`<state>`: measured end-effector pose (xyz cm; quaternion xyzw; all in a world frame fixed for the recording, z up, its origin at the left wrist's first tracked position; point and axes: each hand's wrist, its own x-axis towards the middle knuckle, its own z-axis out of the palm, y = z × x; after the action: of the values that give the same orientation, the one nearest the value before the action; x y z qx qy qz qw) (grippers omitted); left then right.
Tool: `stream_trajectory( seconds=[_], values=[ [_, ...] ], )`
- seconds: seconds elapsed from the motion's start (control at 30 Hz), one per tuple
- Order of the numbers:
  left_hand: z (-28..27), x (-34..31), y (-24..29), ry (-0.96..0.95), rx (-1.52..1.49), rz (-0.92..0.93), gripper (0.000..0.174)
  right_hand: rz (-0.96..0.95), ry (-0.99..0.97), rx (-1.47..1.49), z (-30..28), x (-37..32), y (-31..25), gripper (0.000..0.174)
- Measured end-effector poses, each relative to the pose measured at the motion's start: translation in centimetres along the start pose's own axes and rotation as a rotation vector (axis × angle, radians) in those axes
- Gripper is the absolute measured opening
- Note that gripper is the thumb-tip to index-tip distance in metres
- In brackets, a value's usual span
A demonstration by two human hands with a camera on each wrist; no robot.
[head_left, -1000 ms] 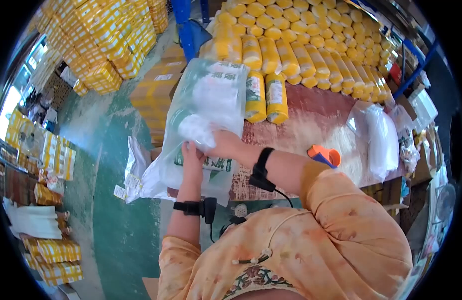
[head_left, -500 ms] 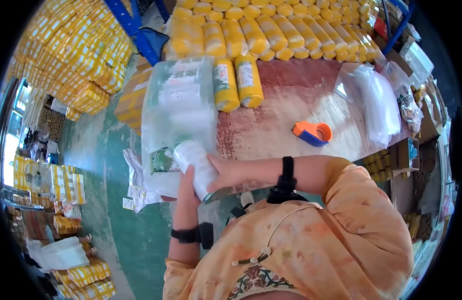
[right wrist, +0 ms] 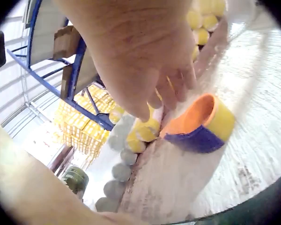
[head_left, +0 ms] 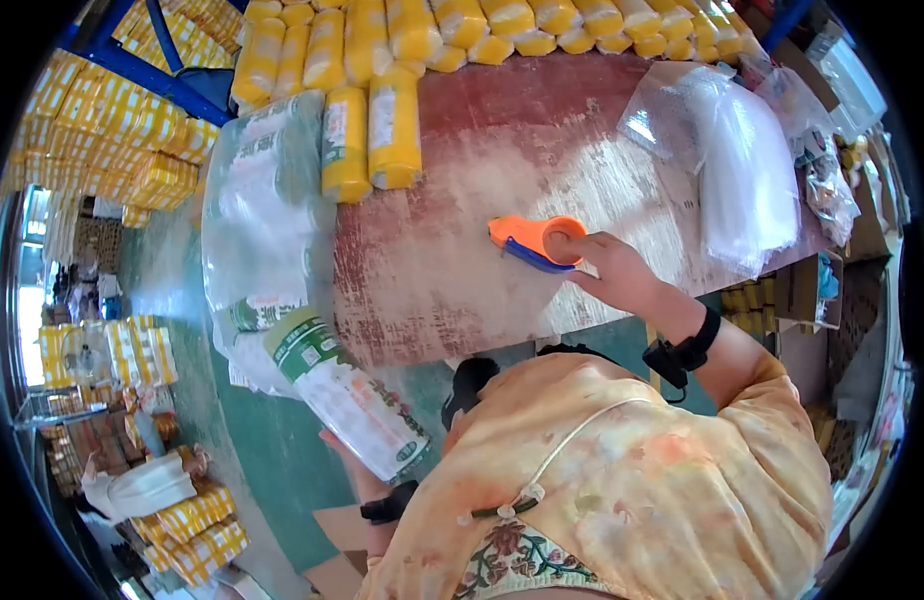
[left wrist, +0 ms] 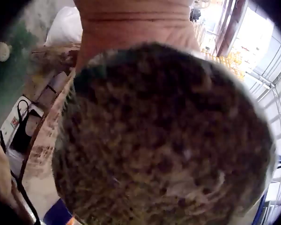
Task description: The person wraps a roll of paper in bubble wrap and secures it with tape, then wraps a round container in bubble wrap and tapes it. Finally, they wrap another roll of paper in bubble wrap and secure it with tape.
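A clear-wrapped cylindrical pack [head_left: 352, 390] with a green and white label slants over the table's front left edge. My left hand [head_left: 340, 448] holds it from beneath, mostly hidden by it. In the left wrist view the pack's round end [left wrist: 164, 140] fills the middle, dark brown and grainy, below the wrist. My right hand [head_left: 617, 272] reaches over the table to an orange and blue tape dispenser [head_left: 512, 238], fingertips right at its round end. In the right wrist view the fingers [right wrist: 167, 93] hang loosely over the dispenser [right wrist: 196, 140], not curled round it.
More green and white packs [head_left: 267, 190] lie under clear plastic along the table's left side. Two yellow packs [head_left: 395, 130] lie beside them, before a stack of yellow packs [head_left: 462, 20]. A pile of clear plastic bags [head_left: 747, 180] covers the right side of the table [head_left: 452, 150].
The pack has been drawn from the left side toward my body, in my left hand. My right hand has left it and moved right to the tape dispenser. The head view has shifted right.
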<state>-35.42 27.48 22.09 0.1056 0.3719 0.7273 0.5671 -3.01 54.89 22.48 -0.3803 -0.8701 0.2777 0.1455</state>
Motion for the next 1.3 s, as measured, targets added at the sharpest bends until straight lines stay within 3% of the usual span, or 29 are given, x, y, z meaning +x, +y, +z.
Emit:
stream_trajectory(
  seconds=[0.13, 0.17, 0.23, 0.3, 0.4, 0.47, 0.5, 0.57, 0.6, 0.7, 0.77, 0.9, 0.93, 0.97, 1.0, 1.03, 1.07, 1.1, 1.13, 1.2, 1.3],
  values=[
    [4.6, 0.2, -3.9, 0.152, 0.032, -0.006, 0.084, -0.014, 0.030, 0.034, 0.3, 0.0, 2.1, 0.040],
    [6.0, 0.9, -4.5, 0.059, 0.024, -0.030, 0.080, -0.031, 0.025, 0.025, 0.8, 0.6, 2.0, 0.040],
    [3.3, 3.1, -6.1, 0.239, 0.037, -0.121, 0.075, -0.117, 0.007, -0.021, 2.1, 2.2, 1.3, 0.040],
    [4.2, 5.0, -6.4, 0.253, 0.063, -0.105, 0.071, -0.198, 0.037, -0.039, 2.2, 2.8, 1.4, 0.039],
    [2.1, 8.7, -6.7, 0.238, 0.158, -0.185, 0.066, -0.130, 0.085, 0.003, 0.4, 1.3, 2.5, 0.034],
    [0.0, 12.1, -6.7, 0.267, 0.238, -0.191, 0.067, -0.017, 0.232, 0.041, -0.1, -0.7, 6.1, 0.030],
    [1.9, 13.2, -6.8, 0.310, 0.465, -0.172, 0.069, 0.029, 0.301, 0.064, -0.5, -1.8, 7.7, 0.028],
    [6.7, 15.1, -6.2, 0.398, 0.923, -0.113, 0.072, 0.296, 0.391, 0.106, -2.8, -3.7, 9.8, 0.026],
    [4.0, 17.0, -6.8, 0.398, 0.944, -0.087, 0.077, 0.277, 0.512, 0.006, -2.8, -4.4, 12.5, 0.027],
    [3.0, 19.2, -7.5, 0.181, 0.938, 0.009, 0.081, 0.620, 0.638, 0.357, -5.3, -4.0, 17.1, 0.042],
    [2.7, 19.5, -7.9, 0.199, 1.073, 0.102, 0.081, 0.757, 0.789, 0.517, -6.3, -2.8, 19.5, 0.051],
    [-2.4, 19.1, -8.3, 0.147, 1.350, 0.320, 0.078, 1.023, 0.918, 0.378, -6.1, 0.6, 24.7, 0.062],
    [-0.4, 18.0, -7.4, 0.052, 1.489, 0.423, 0.078, 1.080, 0.961, 0.392, -6.0, 1.5, 25.0, 0.062],
    [1.5, 16.7, -6.4, 0.062, 1.498, 0.379, 0.078, 1.137, 1.001, 0.406, -6.0, 2.4, 25.3, 0.061],
    [5.4, 15.1, -5.1, 0.072, 1.506, 0.333, 0.077, 1.138, 0.958, 0.483, -6.3, 3.0, 25.5, 0.048],
    [7.2, 14.2, -4.1, 0.084, 1.510, 0.283, 0.077, 0.983, 0.899, 0.898, -6.7, 3.3, 25.7, 0.031],
    [6.2, 14.1, -3.6, 0.164, 1.759, 0.424, 0.072, 0.903, 0.753, 0.925, -6.9, 4.4, 26.7, 0.024],
    [6.7, 14.1, -2.9, 0.104, 1.697, 0.452, 0.071, 0.816, 0.610, 0.940, -7.0, 5.8, 27.4, 0.018],
    [8.2, 14.1, -2.3, 0.047, 1.628, 0.478, 0.071, 0.752, 0.559, 0.920, -9.0, 7.1, 22.4, 0.013],
    [13.0, 13.8, -1.4, -0.101, 1.554, 0.460, 0.071, 0.484, 0.566, 1.264, -11.4, 8.5, 12.6, 0.014],
    [21.0, 13.7, -2.7, -0.348, 1.429, 0.531, 0.076, 0.302, 0.298, 1.169, -11.1, 10.0, 4.6, 0.019]
  ],
)
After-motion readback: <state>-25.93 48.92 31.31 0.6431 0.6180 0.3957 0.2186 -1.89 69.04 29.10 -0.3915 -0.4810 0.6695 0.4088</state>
